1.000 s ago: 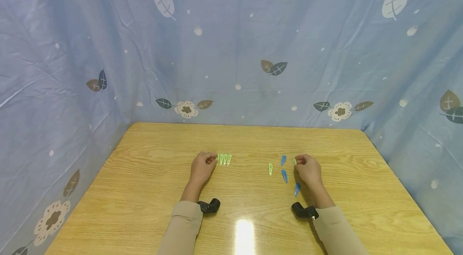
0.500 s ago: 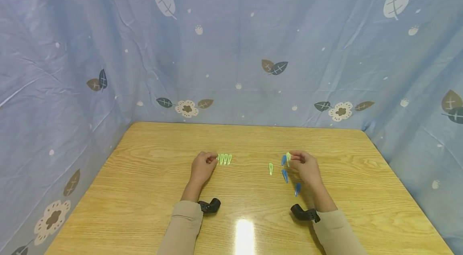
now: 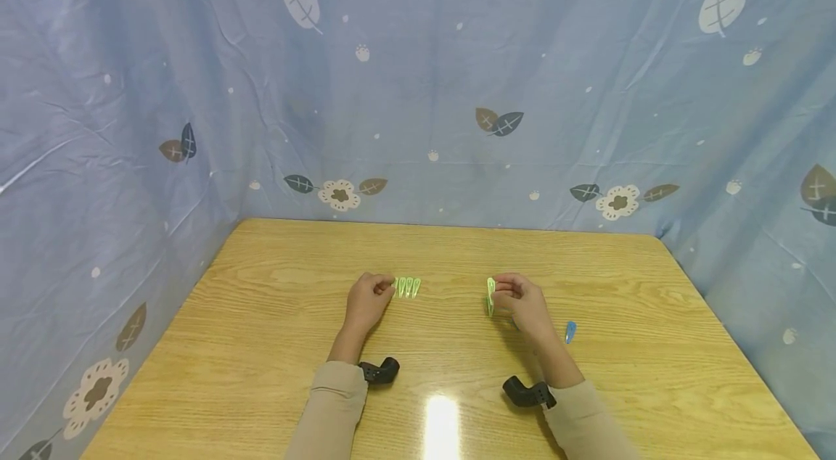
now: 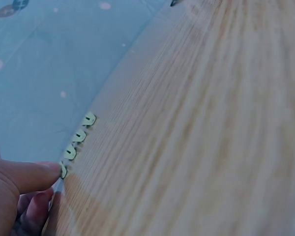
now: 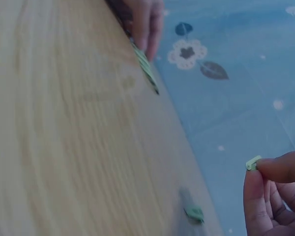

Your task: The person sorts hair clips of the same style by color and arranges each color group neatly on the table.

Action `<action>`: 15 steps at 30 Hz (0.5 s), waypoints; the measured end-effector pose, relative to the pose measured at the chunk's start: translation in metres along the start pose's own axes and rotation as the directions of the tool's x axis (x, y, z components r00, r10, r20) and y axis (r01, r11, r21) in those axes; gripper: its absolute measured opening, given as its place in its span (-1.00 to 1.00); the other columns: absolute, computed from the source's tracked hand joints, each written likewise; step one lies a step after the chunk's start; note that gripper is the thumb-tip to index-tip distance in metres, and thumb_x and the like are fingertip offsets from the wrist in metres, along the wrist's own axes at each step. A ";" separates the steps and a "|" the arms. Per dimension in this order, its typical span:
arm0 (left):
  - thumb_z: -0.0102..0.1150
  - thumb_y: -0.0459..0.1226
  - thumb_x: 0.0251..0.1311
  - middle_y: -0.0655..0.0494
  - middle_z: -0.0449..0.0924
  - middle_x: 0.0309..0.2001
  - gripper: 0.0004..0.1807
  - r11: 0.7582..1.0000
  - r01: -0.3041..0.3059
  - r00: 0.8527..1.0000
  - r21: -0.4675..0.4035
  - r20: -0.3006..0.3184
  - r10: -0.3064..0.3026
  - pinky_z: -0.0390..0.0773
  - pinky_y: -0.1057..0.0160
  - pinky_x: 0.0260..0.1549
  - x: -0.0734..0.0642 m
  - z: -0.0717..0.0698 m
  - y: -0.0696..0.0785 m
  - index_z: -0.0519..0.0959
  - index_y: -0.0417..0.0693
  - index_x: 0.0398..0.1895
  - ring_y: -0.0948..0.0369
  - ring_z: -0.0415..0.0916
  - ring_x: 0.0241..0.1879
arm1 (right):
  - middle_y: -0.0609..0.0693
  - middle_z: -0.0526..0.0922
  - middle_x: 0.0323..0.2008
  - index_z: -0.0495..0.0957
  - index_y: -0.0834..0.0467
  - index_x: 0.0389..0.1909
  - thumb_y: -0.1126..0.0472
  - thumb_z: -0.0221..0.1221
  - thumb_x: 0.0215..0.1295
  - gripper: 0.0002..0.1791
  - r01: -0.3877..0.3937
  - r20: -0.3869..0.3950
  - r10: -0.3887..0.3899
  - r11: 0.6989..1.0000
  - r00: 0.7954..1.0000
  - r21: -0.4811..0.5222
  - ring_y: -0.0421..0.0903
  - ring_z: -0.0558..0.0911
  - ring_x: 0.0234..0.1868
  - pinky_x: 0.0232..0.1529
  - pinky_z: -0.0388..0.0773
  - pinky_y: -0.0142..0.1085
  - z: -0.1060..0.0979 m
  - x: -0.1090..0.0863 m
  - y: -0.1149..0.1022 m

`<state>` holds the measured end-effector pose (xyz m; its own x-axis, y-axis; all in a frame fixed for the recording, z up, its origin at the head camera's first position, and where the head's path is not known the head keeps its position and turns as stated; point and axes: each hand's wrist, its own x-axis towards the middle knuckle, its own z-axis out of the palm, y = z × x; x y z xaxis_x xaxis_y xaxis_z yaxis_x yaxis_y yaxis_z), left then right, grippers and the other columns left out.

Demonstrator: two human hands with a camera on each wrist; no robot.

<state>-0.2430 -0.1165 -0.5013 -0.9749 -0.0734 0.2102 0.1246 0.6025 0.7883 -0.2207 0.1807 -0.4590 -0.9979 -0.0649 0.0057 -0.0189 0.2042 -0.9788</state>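
Four-fingered contact aside, my left hand (image 3: 368,298) has thumb and finger pinching the leftmost green snap hair clip (image 4: 63,170), flat on the table. More green hair clips (image 3: 408,287) continue the row to its right, side by side. My right hand (image 3: 527,307) pinches another green hair clip (image 5: 252,163) between thumb and index finger, raised above the table. Below it lies a loose green hair clip (image 5: 194,214), partly overlapped by the held one in the head view. A blue hair clip (image 3: 571,331) lies right of the right forearm; a second shows only a sliver under that hand.
The wooden table (image 3: 281,387) reaches back to a blue patterned curtain (image 3: 418,83), which also stands at both sides. Black wrist cameras (image 3: 380,371) sit on both wrists. A bright reflection marks the table's front middle.
My right hand has carried its green hair clip leftward, over the loose green one. It now covers most of the blue clips and uncovers one at the right. The left hand stays put.
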 end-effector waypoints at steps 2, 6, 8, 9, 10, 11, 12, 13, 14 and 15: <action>0.28 -0.35 0.16 0.10 0.49 -0.37 -0.81 1.000 -0.004 1.000 0.003 -0.002 0.004 0.45 0.24 -0.33 0.000 0.000 0.001 0.68 -0.18 -0.15 0.19 0.41 -0.36 | 0.20 0.51 -0.13 0.46 0.40 0.07 0.41 0.17 0.25 -0.64 0.012 0.011 -0.012 1.000 1.000 -0.003 -0.13 0.52 -0.18 -0.17 0.51 -0.46 0.007 0.001 0.000; 0.28 -0.35 0.16 0.10 0.48 -0.37 -0.81 1.000 -0.004 1.000 0.006 -0.005 0.004 0.44 0.25 -0.34 -0.001 -0.001 0.001 0.68 -0.18 -0.15 0.19 0.41 -0.36 | 0.21 0.53 -0.11 0.47 0.39 0.06 0.41 0.18 0.25 -0.65 0.050 0.042 -0.049 0.999 0.998 -0.015 -0.10 0.52 -0.15 -0.16 0.50 -0.47 0.021 0.002 0.000; 0.28 -0.35 0.16 0.09 0.48 -0.37 -0.81 1.000 0.000 1.000 0.000 -0.003 0.000 0.44 0.24 -0.33 -0.001 0.000 0.001 0.68 -0.18 -0.15 0.19 0.41 -0.36 | 0.20 0.53 -0.12 0.47 0.38 0.05 0.41 0.18 0.24 -0.65 0.059 0.045 -0.058 0.998 0.997 -0.013 -0.09 0.52 -0.16 -0.16 0.50 -0.46 0.028 0.003 0.000; 0.28 -0.35 0.16 0.09 0.49 -0.36 -0.81 1.000 0.001 1.000 -0.002 -0.003 -0.001 0.44 0.25 -0.33 0.000 0.000 0.001 0.68 -0.18 -0.15 0.19 0.41 -0.36 | 0.20 0.54 -0.12 0.48 0.38 0.04 0.42 0.19 0.23 -0.65 0.061 0.044 -0.061 0.998 0.997 -0.009 -0.10 0.53 -0.16 -0.16 0.50 -0.47 0.031 0.003 0.001; 0.27 -0.35 0.16 0.09 0.49 -0.36 -0.81 1.000 0.002 1.000 -0.002 -0.003 -0.002 0.44 0.25 -0.33 0.000 0.000 0.000 0.68 -0.18 -0.15 0.19 0.41 -0.36 | 0.19 0.54 -0.13 0.48 0.37 0.04 0.42 0.19 0.23 -0.66 0.059 0.040 -0.058 0.998 0.997 -0.001 -0.11 0.53 -0.17 -0.17 0.50 -0.47 0.035 0.004 0.001; 0.27 -0.35 0.16 0.09 0.49 -0.36 -0.81 1.000 0.002 1.000 -0.003 -0.003 -0.002 0.44 0.24 -0.33 0.000 0.001 0.000 0.68 -0.18 -0.15 0.19 0.41 -0.36 | 0.19 0.54 -0.13 0.49 0.37 0.03 0.43 0.19 0.22 -0.66 0.054 0.033 -0.054 0.998 0.998 0.015 -0.11 0.53 -0.17 -0.18 0.50 -0.47 0.039 0.005 0.002; 0.27 -0.35 0.16 0.09 0.49 -0.36 -0.81 1.000 0.001 1.000 -0.002 -0.004 -0.001 0.44 0.24 -0.33 0.000 0.001 0.000 0.68 -0.18 -0.15 0.19 0.41 -0.36 | 0.19 0.54 -0.14 0.49 0.38 0.03 0.44 0.20 0.21 -0.66 0.049 0.028 -0.050 0.998 0.998 0.031 -0.11 0.53 -0.18 -0.18 0.51 -0.48 0.043 0.006 0.002; 0.28 -0.35 0.16 0.08 0.49 -0.36 -0.81 1.000 -0.003 1.000 -0.002 -0.005 0.003 0.45 0.24 -0.33 0.000 0.001 0.000 0.68 -0.18 -0.15 0.19 0.41 -0.36 | 0.18 0.55 -0.15 0.50 0.37 0.02 0.45 0.20 0.20 -0.66 0.041 0.021 -0.042 0.998 0.999 0.048 -0.11 0.54 -0.19 -0.19 0.51 -0.48 0.046 0.008 0.003; 0.28 -0.35 0.16 0.08 0.49 -0.37 -0.81 1.000 -0.007 1.000 -0.001 -0.006 0.007 0.45 0.24 -0.33 0.000 0.001 -0.001 0.69 -0.19 -0.15 0.19 0.41 -0.36 | 0.18 0.55 -0.16 0.50 0.38 0.02 0.46 0.20 0.19 -0.65 0.037 0.014 -0.038 0.997 0.999 0.068 -0.12 0.53 -0.20 -0.20 0.51 -0.48 0.050 0.009 0.003; 0.28 -0.35 0.16 0.08 0.49 -0.37 -0.81 1.000 -0.009 1.000 0.000 -0.006 0.009 0.45 0.25 -0.33 0.000 0.001 -0.001 0.69 -0.19 -0.15 0.19 0.41 -0.36 | 0.17 0.55 -0.17 0.51 0.38 0.02 0.46 0.20 0.18 -0.65 0.029 0.009 -0.030 0.996 1.000 0.086 -0.12 0.53 -0.20 -0.21 0.50 -0.49 0.054 0.010 0.003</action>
<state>-0.2433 -0.1162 -0.5024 -0.9726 -0.0729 0.2209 0.1334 0.6032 0.7864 -0.2275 0.1276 -0.4731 -0.9963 -0.0800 0.0329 -0.0422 0.1177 -0.9921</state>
